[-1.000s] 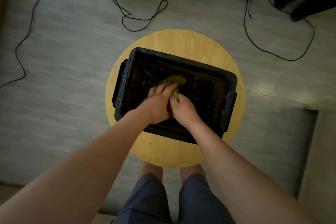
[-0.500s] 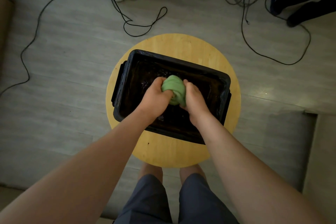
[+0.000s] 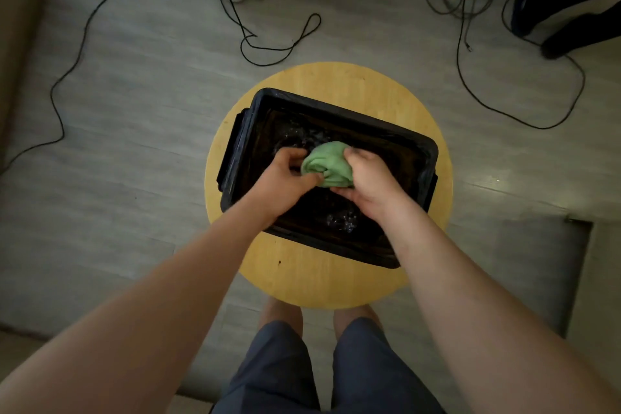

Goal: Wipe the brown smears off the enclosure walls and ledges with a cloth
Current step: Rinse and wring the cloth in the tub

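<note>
Fingers of your left hand point(image 3: 285, 178) curl on the green cloth point(image 3: 327, 163), right hand point(image 3: 369, 181) clamps its other side | cloth bunched, long axis left-right, over the black enclosure point(image 3: 396, 161) | enclosure sits skewed on the round bench point(image 3: 336, 279).
</note>
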A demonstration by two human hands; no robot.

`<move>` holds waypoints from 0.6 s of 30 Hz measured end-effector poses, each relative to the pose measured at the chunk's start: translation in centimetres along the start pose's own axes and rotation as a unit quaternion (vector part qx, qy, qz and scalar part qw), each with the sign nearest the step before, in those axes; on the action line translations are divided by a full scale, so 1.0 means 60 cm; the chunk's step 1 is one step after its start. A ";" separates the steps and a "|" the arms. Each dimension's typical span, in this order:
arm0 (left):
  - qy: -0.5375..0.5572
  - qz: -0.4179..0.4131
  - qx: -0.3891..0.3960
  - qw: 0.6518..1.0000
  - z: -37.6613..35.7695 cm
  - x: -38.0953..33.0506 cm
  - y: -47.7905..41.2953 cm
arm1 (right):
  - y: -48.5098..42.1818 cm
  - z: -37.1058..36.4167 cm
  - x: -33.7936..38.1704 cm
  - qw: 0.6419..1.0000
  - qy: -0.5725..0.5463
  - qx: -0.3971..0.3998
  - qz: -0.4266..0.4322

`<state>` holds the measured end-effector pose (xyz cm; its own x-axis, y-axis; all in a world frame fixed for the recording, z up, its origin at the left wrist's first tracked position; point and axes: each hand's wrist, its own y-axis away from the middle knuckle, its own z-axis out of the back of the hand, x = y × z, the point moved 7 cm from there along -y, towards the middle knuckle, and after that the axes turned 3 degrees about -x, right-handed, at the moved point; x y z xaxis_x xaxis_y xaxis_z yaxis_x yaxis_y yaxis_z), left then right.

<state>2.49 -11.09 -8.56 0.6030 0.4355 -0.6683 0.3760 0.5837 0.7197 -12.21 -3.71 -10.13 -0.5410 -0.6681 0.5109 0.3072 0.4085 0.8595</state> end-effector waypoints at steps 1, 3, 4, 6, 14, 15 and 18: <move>-0.049 -0.037 0.033 0.998 0.001 -0.012 0.001 | 0.000 0.005 0.009 0.999 0.037 0.007 0.016; -0.192 -0.120 0.096 0.969 -0.005 -0.037 0.004 | 0.002 0.008 0.024 0.993 0.106 0.037 0.035; -0.262 -0.153 0.121 0.945 -0.012 -0.048 0.006 | 0.005 0.006 0.031 0.989 0.128 0.062 0.036; -0.365 -0.201 0.143 0.898 -0.024 -0.059 0.003 | 0.012 0.001 0.039 0.987 0.118 0.111 0.015; -0.514 -0.261 0.101 0.811 -0.030 -0.090 -0.018 | 0.023 0.005 0.031 0.957 0.130 0.230 -0.123; -0.522 -0.260 0.088 0.808 -0.030 -0.092 -0.019 | 0.026 0.002 0.028 0.947 0.137 0.257 -0.138; -0.525 -0.252 0.052 0.811 -0.027 -0.094 -0.028 | 0.031 -0.015 0.021 0.921 0.217 0.297 -0.127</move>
<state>-2.68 -13.44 -6.30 0.6009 -0.6962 -0.3927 0.7851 0.4219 0.4534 -11.63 -4.36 -7.85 -0.1330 -0.9223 0.3628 -0.3388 0.3863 0.8579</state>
